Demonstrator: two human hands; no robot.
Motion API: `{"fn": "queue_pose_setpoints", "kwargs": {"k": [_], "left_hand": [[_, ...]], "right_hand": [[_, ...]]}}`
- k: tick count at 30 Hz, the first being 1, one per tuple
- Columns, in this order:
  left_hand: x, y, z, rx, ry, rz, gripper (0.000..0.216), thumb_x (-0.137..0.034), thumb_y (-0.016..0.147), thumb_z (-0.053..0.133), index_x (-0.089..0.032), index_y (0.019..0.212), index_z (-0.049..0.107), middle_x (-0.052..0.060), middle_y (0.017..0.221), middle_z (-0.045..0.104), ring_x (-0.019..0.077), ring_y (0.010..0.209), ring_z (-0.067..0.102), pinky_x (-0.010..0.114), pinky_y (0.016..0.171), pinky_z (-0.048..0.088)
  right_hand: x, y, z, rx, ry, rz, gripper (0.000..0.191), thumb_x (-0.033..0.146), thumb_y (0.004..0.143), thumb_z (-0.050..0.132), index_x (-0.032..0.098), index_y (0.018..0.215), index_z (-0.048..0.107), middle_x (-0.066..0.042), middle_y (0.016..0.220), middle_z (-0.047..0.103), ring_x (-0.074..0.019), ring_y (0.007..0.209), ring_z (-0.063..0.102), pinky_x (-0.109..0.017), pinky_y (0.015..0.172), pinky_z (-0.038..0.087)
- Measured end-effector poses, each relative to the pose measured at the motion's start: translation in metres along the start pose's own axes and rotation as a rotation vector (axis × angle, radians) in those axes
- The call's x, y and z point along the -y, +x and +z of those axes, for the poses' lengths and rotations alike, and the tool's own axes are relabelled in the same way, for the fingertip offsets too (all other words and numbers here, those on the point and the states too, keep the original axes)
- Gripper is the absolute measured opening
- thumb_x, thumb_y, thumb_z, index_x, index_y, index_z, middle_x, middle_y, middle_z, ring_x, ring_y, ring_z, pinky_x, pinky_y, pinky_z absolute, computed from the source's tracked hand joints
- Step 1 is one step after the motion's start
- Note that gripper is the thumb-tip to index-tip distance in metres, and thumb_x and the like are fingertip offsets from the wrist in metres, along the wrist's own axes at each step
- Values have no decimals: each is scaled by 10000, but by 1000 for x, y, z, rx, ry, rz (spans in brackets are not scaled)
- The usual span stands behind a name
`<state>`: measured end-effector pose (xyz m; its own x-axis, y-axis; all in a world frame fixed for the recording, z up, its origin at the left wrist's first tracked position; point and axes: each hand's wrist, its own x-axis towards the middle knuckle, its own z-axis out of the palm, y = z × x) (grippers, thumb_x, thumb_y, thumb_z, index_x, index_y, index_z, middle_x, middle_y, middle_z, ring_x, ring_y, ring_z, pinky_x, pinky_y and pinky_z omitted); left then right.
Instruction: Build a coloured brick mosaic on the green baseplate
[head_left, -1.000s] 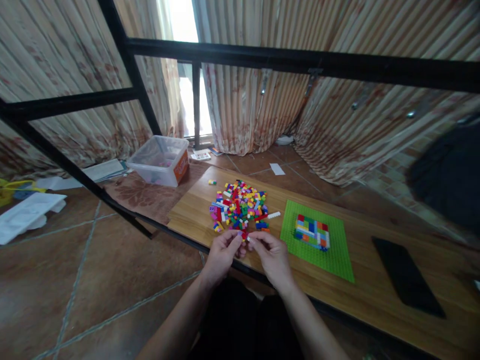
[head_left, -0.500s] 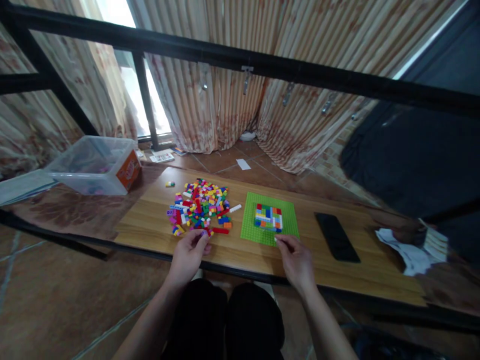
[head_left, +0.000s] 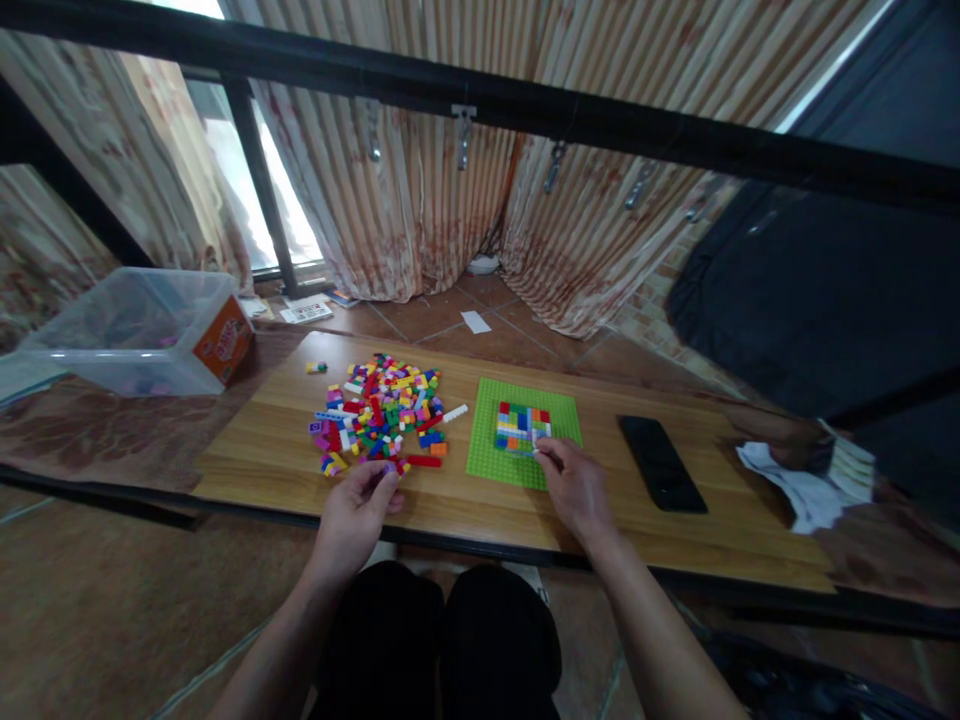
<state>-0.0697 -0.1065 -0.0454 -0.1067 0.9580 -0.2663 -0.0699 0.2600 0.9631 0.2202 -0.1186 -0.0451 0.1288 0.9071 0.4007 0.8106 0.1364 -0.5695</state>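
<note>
My left hand (head_left: 355,510) is closed in a pinch around a small purple toy brick (head_left: 389,468), just in front of a heap of mixed toy bricks (head_left: 386,405). My right hand (head_left: 576,488) pinches a small white brick (head_left: 537,451) at the near right corner of a block of multicoloured bricks (head_left: 517,425). That block stands on a green baseplate (head_left: 486,465). The fingertips hide the block's corner, and I cannot tell whether the white brick touches it.
Right of the baseplate lies a black phone (head_left: 661,465), with crumpled papers (head_left: 799,490) beyond it. A clear plastic box (head_left: 142,340) with an orange label stands at the left. A black metal rail (head_left: 480,100) crosses above the wooden table (head_left: 255,450).
My right hand has moved forward over the baseplate, bringing the white brick to the block's near right corner. My left hand keeps its pinch by the heap. The view has shifted slightly.
</note>
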Motion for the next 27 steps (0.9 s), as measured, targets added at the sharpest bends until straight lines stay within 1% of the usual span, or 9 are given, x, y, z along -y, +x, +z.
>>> {"fn": "queue_pose_setpoints", "kwargs": {"k": [6,16,18,21,23,25,27], "left_hand": [[5,1,-2,20,17,27,537,-538,557,790,-124,857,626,8,759,660,132,585,642,260,591,571],[-2,-2,1,9,19,4,513,-515,566,774,-125,864,623,1,733,656,131,566,638,258,586,563],[-2,-2,1,9,22,-1,512,-518,570,771,-126,866,626,0,723,655,131,560,635,261,583,561],[-2,-2,1,16,20,3,499,-517,580,772,-128,859,631,1,706,655,136,554,632,266,582,558],[-2,-3,1,20,16,10,488,-514,586,777,-130,852,634,3,703,657,140,558,634,270,583,557],[-3,-4,1,16,10,18,485,-513,585,783,-132,849,638,5,704,658,142,563,635,273,584,558],[-4,-4,1,14,4,20,487,-512,580,789,-131,846,641,6,709,657,144,570,636,274,587,560]], "right_hand": [[-4,4,1,-16,-13,-55,171,279,888,507,209,883,663,-65,887,696,-210,824,652,-344,741,495],[-4,-1,0,-37,18,-21,207,351,888,515,210,856,663,-59,838,684,-206,778,637,-342,719,487],[-3,-2,-2,-75,20,8,228,378,887,519,208,855,667,-64,849,688,-204,774,635,-339,716,484],[-5,-3,-3,-165,20,92,286,436,884,519,194,877,671,-85,881,690,-210,783,627,-346,721,482],[-7,-1,-2,-202,10,136,331,470,879,519,177,904,671,-108,912,683,-227,832,620,-369,767,481],[-8,0,2,-214,-13,158,375,495,876,514,160,953,665,-132,970,669,-252,930,601,-408,852,464],[-10,0,8,-227,-49,180,433,517,883,487,147,1041,646,-158,1059,644,-275,1037,562,-451,931,426]]}}
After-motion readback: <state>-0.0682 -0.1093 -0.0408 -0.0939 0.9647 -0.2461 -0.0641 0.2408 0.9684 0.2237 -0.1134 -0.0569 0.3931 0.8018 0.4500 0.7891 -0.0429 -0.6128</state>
